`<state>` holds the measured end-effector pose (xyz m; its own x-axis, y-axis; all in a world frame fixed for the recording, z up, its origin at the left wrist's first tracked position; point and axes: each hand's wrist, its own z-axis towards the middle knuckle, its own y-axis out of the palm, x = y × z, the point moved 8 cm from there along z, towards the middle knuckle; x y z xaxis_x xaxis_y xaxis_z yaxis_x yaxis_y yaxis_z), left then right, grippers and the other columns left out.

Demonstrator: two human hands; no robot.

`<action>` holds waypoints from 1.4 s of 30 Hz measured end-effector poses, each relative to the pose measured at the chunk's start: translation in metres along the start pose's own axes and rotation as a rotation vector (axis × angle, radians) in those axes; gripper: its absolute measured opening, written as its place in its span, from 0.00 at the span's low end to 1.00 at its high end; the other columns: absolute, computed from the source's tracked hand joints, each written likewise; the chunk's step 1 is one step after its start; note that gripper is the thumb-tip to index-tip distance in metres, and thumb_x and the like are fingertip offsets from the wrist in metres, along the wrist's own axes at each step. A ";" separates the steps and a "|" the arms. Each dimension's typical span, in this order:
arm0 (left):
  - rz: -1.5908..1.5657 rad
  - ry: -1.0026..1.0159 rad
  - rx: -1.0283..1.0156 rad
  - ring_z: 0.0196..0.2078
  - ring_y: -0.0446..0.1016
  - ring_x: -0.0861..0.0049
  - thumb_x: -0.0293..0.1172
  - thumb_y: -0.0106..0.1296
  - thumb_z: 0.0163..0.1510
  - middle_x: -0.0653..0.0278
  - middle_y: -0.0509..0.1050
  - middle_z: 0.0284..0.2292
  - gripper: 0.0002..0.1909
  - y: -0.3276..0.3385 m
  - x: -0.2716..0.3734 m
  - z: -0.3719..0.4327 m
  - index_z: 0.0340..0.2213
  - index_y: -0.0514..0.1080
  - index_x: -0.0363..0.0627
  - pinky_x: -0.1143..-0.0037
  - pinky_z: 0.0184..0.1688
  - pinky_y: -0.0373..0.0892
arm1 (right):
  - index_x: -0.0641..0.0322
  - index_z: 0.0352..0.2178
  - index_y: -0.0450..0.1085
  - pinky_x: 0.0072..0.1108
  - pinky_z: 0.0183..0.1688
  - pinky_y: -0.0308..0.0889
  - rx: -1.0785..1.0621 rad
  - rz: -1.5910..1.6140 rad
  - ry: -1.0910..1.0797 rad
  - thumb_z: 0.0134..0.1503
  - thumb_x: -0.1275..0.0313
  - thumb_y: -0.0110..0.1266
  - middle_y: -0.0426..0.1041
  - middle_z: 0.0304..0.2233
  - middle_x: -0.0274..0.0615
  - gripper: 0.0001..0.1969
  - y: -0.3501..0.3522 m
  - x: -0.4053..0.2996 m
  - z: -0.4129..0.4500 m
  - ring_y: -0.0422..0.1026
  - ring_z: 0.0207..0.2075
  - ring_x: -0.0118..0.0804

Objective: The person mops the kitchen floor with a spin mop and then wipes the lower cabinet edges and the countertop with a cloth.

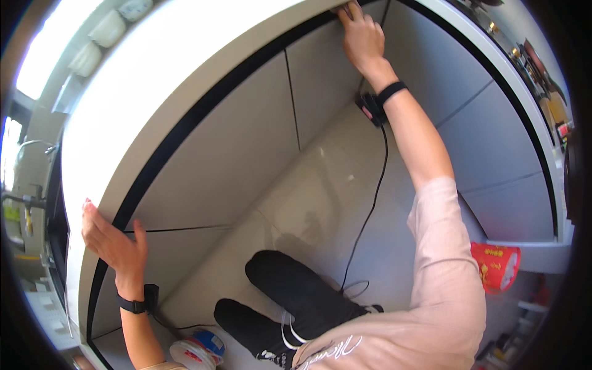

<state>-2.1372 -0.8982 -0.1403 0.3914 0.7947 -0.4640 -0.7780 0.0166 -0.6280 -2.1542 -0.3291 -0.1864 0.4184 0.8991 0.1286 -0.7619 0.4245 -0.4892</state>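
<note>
My left hand [113, 243] rests at the front edge of the white countertop [152, 88], its fingers extended, the thumb apart, with nothing in it. Toward the top of the view, my right hand [364, 39] reaches to the dark recess under the counter edge, above the grey cabinet doors [222, 138]. Its fingertips are bent against the edge near the corner; whether they grip something there cannot be told. Each wrist wears a black strap with a small black device [371, 110], and a black cable [377, 194] trails from the right one.
White bowls [107, 28] stand beyond the counter at the upper left, above a sink faucet [27, 199]. A red bag or container [496, 268] is at the right. Plastic tubs [196, 349] sit on the glossy tiled floor [300, 208] near my legs. Pans and a stove area lie at the upper right.
</note>
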 end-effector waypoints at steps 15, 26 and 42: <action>0.507 -0.140 -0.247 0.23 0.68 0.77 0.61 0.48 0.59 0.67 0.71 0.26 0.33 0.056 -0.068 -0.009 0.54 0.64 0.48 0.78 0.24 0.58 | 0.46 0.53 0.72 0.31 0.52 0.70 -0.463 0.268 0.050 0.57 0.74 0.51 0.73 0.53 0.43 0.21 -0.012 -0.023 0.024 0.74 0.51 0.45; 0.031 0.009 0.272 0.60 0.65 0.68 0.60 0.52 0.55 0.59 0.67 0.56 0.43 -0.020 0.006 -0.030 0.61 0.57 0.40 0.69 0.58 0.55 | 0.37 0.54 0.71 0.39 0.58 0.67 -0.672 -0.032 0.258 0.55 0.72 0.49 0.64 0.61 0.41 0.24 -0.023 0.000 -0.015 0.71 0.55 0.53; 0.073 -0.071 0.280 0.62 0.61 0.58 0.50 0.44 0.62 0.53 0.64 0.60 0.35 0.013 -0.002 0.000 0.62 0.54 0.38 0.62 0.61 0.55 | 0.49 0.39 0.77 0.27 0.26 0.72 0.044 0.539 -0.342 0.47 0.80 0.53 0.75 0.45 0.30 0.18 -0.066 -0.059 0.000 0.77 0.29 0.38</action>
<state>-2.1479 -0.8996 -0.1472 0.3015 0.8402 -0.4507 -0.9120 0.1163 -0.3933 -2.1284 -0.4102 -0.1615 -0.2046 0.9679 0.1460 -0.8442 -0.0989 -0.5269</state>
